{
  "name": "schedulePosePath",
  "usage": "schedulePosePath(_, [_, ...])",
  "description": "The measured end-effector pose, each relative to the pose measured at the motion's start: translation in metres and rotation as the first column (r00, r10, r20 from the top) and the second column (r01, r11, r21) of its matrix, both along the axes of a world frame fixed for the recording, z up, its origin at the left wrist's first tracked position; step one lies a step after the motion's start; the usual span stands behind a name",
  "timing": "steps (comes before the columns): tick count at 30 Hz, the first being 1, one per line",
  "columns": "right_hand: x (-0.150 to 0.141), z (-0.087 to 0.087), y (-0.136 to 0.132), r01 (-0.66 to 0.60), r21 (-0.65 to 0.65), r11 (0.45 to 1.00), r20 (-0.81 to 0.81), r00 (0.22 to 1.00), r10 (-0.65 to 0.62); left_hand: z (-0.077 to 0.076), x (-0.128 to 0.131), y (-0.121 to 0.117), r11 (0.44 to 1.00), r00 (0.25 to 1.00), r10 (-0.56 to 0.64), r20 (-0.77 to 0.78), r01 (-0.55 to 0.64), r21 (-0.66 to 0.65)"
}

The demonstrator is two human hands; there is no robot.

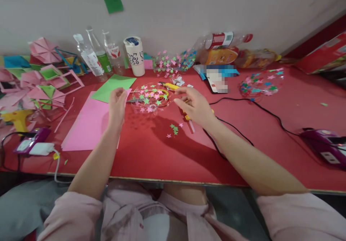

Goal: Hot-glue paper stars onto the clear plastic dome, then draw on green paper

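Note:
My left hand [117, 106] is closed, its fingers pinched at a small pink paper piece [128, 91]. Thumb and fingers apart, my right hand [195, 106] shows nothing between them. Between the hands is a clear plastic piece covered with pink and green stars [149, 97]. Scissors [136, 100] with yellow handles are partly visible through it. Beyond my right fingertips lies a yellow utility knife [172, 86]. A yellow glue gun [187, 117] is mostly hidden under my right hand. Several loose green and pink stars [175, 129] lie on the red table nearer to me.
Pink paper [83, 129] and green paper [115, 86] lie at left, beside folded paper crafts [45, 79] and another yellow glue gun [18, 118]. Bottles [90, 59] and a white tumbler [135, 57] stand behind. A black cable [266, 112] runs to a purple power strip [324, 145].

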State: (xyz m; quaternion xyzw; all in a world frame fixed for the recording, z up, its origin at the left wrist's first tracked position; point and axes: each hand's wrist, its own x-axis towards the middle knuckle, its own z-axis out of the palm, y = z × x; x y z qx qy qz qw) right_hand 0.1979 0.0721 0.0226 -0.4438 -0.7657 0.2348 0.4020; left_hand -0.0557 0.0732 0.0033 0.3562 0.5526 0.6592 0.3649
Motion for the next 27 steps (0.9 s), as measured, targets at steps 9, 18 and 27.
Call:
schedulePosePath(9, [0.018, -0.031, -0.013, -0.357, 0.080, 0.931, 0.582, 0.775, 0.247, 0.016, 0.043, -0.076, 0.858, 0.602, -0.337, -0.724, 0.513, 0.027])
schedulePosePath(18, [0.007, -0.048, -0.030, -0.358, 0.288, 0.888, 0.786, 0.619, -0.005, -0.031, 0.066, -0.078, 0.744, 0.267, -0.511, -0.817, 0.613, -0.265])
schedulePosePath(27, [0.006, -0.050, -0.028, -0.343, 0.366, 0.865, 0.706, 0.708, -0.018, -0.034, 0.073, -0.074, 0.746, 0.567, -0.656, -0.498, 0.588, -0.313])
